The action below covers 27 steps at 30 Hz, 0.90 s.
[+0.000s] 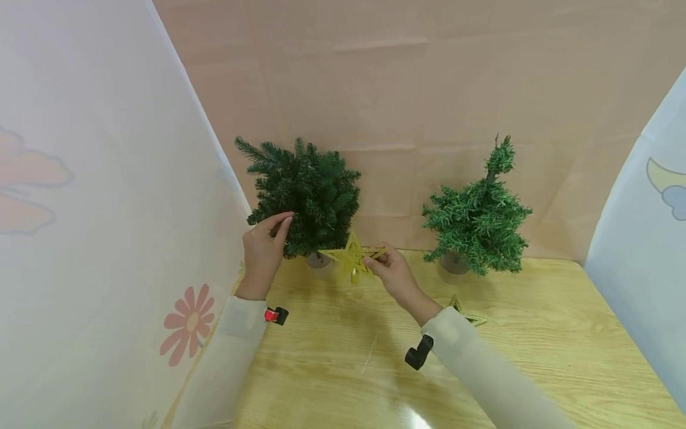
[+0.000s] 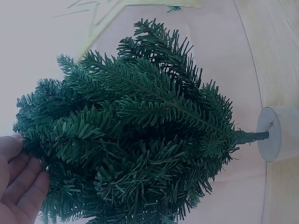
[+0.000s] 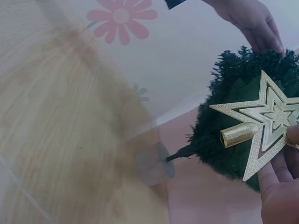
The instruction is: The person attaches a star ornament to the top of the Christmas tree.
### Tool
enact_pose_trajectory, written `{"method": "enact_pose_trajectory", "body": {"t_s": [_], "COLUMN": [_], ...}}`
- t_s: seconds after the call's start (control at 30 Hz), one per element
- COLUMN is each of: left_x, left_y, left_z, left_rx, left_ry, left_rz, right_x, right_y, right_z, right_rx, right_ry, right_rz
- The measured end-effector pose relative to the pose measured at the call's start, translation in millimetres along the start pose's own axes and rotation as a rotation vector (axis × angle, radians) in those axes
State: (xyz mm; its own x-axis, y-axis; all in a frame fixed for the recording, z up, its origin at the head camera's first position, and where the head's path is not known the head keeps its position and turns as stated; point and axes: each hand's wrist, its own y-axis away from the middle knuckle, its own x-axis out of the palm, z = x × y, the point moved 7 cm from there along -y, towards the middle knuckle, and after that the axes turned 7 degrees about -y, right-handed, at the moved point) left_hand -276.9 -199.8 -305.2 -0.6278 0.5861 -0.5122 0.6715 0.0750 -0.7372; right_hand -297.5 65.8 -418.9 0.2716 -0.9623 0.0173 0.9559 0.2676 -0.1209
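Note:
A gold star tree topper [image 1: 351, 255] with a short tube at its base is held by one point in my right hand [image 1: 393, 271], between thumb and fingers. It is in front of the dark green artificial Christmas tree [image 1: 316, 190]; in the right wrist view the star topper [image 3: 278, 116] overlaps that tree. My left hand [image 1: 264, 250] is at the tree's top, thumb and forefinger together. In the left wrist view my left hand [image 2: 23, 182] pinches a sprig at the tree's tip, the contact partly hidden by needles. The tree's pale round base [image 2: 280, 133] stands on the table.
A second, brighter green tree [image 1: 477, 226] stands at the back right with a tall thin top. Another gold star [image 1: 467, 316] lies on the wooden table [image 1: 343, 369], partly behind my right forearm. Patterned cloth [image 1: 107, 179] hangs at the left side, close to my left arm.

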Motion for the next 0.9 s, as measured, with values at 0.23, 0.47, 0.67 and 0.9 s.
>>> {"method": "enact_pose_trajectory", "body": {"t_s": [0.23,0.47,0.67,0.9], "left_x": [1.1,4.0,2.2,2.9], "left_y": [-2.0,-2.3,-1.6,-1.2], "left_z": [0.3,2.4,2.7,6.3], "left_rx": [0.0,-0.008,-0.023,-0.015], "left_ry": [-0.002,-0.016,-0.021,-0.044], "left_rz": [0.02,0.044,0.053,0.052], "right_x": [1.2,5.3,12.8,16.4], "right_y": [-6.8,-12.5,-20.8,-26.6], "right_z": [29.0,55.9,74.2,79.8], "right_rx": [-0.061,-0.108,-0.151,-0.141], "right_ry": [-0.034,-0.04,-0.028,-0.059], "right_rz": [0.015,0.024,0.047,0.054]}}
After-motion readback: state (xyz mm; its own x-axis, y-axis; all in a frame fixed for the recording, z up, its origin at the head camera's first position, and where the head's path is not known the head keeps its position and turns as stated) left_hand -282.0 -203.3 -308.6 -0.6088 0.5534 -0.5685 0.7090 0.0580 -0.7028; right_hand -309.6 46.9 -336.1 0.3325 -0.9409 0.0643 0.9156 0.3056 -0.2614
